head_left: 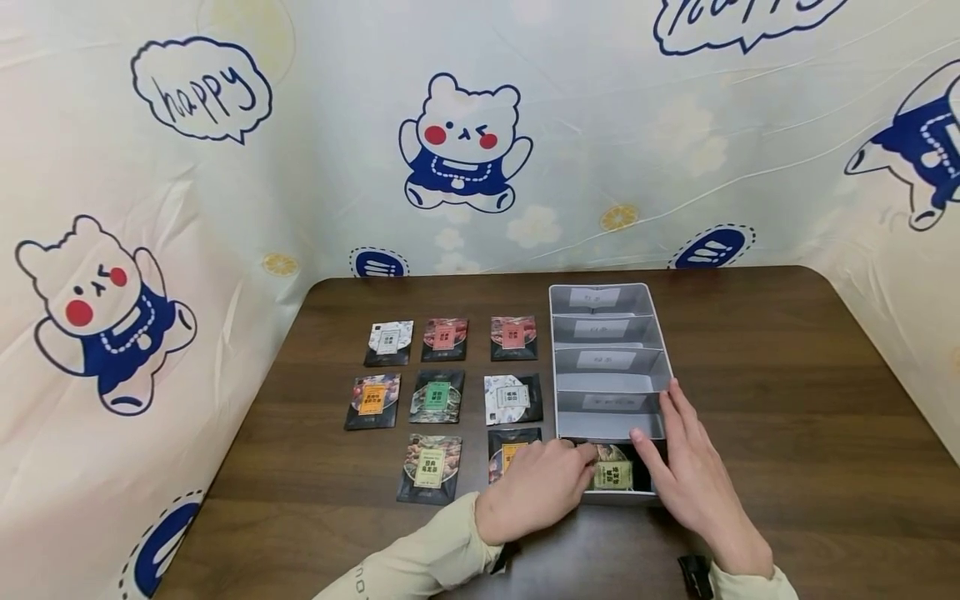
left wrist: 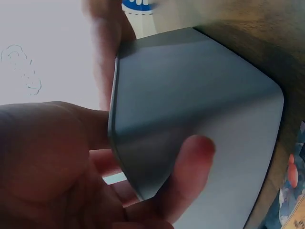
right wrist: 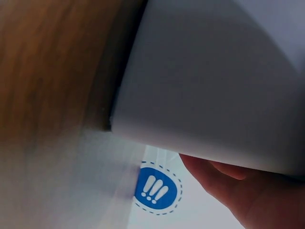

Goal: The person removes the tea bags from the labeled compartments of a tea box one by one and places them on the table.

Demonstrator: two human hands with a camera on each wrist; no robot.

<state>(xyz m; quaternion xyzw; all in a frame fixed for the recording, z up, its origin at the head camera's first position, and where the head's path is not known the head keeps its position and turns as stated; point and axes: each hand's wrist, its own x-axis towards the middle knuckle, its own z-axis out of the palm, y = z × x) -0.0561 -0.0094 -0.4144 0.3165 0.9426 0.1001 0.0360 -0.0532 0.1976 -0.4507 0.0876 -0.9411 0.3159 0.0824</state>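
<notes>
A grey divided box [head_left: 609, 423] stands on the table, with a dark packet with an olive-green label [head_left: 612, 476] in its front compartment. My left hand [head_left: 534, 487] reaches over the box's left side, a fingertip at the packet's left edge. In the left wrist view, its thumb [left wrist: 195, 160] lies against the outer wall while other fingers pass over the rim; their grip is partly hidden. My right hand [head_left: 693, 467] rests along the box's right wall with fingers extended and the thumb over the rim. From the right wrist, mostly the grey outer wall [right wrist: 205, 86] shows.
Left of the box lie several flat packets in loose rows, among them a red-labelled one [head_left: 513, 337], a green-labelled one [head_left: 437, 397] and a yellow-green one [head_left: 429, 469]. An orange-labelled packet [head_left: 504, 450] is partly behind my left hand. White labels [head_left: 603, 360] mark the compartments.
</notes>
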